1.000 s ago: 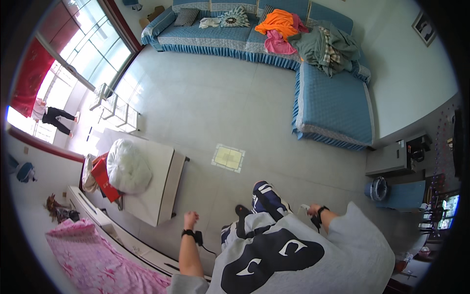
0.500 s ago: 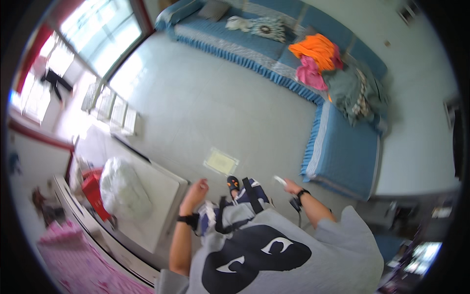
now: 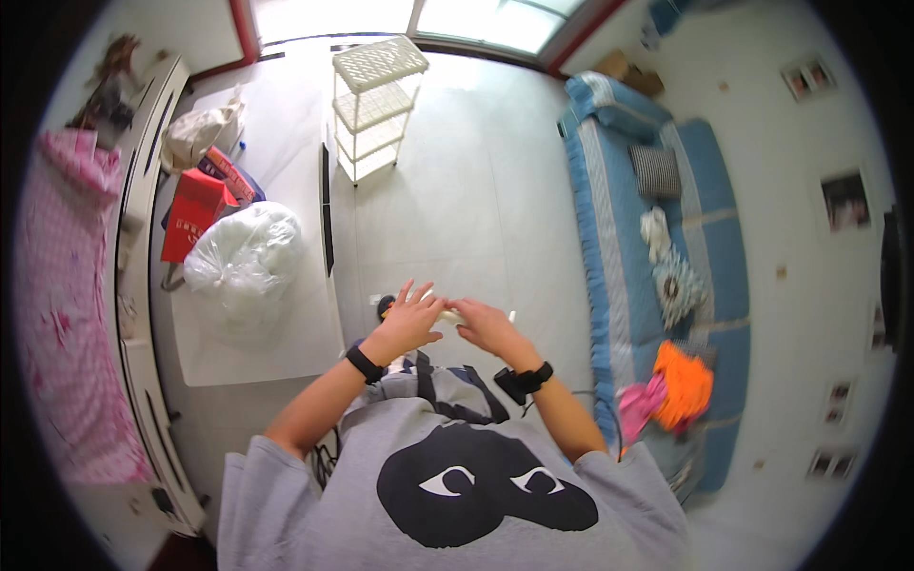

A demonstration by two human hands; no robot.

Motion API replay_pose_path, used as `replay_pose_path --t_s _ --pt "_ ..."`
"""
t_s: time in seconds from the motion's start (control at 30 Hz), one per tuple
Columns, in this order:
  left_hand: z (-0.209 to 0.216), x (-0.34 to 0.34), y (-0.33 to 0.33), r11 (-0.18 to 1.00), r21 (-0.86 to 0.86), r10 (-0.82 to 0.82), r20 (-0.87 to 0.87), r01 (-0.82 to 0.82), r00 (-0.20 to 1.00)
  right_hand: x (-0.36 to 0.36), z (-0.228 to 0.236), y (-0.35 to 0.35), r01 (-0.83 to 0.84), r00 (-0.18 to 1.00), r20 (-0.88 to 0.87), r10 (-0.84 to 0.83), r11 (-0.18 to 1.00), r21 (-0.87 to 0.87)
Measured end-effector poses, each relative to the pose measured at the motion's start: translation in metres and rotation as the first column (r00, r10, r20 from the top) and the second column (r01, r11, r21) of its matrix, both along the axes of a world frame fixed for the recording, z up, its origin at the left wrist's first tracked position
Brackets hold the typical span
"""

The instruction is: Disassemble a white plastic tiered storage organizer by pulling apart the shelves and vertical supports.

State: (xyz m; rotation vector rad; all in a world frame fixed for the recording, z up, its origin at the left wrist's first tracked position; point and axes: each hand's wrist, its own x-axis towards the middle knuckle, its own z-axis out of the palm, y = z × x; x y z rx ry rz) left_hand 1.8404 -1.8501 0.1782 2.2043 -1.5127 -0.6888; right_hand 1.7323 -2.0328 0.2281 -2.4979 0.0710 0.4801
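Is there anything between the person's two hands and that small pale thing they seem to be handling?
Nothing visible. The left hand and right hand meet in front of the chest, both touching the small pale object, whose kind is too small to tell. The white table lies off to the left.

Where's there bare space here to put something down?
The near end of the white table, below the white plastic bag, is bare. So is the floor between the white shelf rack and the blue sofa. The sofa's lower end is crowded with clothes.

A grey short-sleeved shirt [image 3: 457, 476] with a black heart-shaped print bearing two eyes; black bands on both wrists.
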Motion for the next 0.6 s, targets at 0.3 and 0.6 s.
replay_pose_path --t_s 0.3,0.6 --pt "-0.087 0.195 0.033 0.656 0.264 0.737 -0.428 -0.707 0.523 0.260 0.000 -0.094 -0.205 0.922 0.336 0.194 0.979 -0.003" --pt "-0.256 0.363 0.070 -0.440 0.427 0.409 -0.689 -0.790 -0.599 0.579 -0.105 -0.293 -0.071 0.961 0.247 0.122 0.976 -0.205"
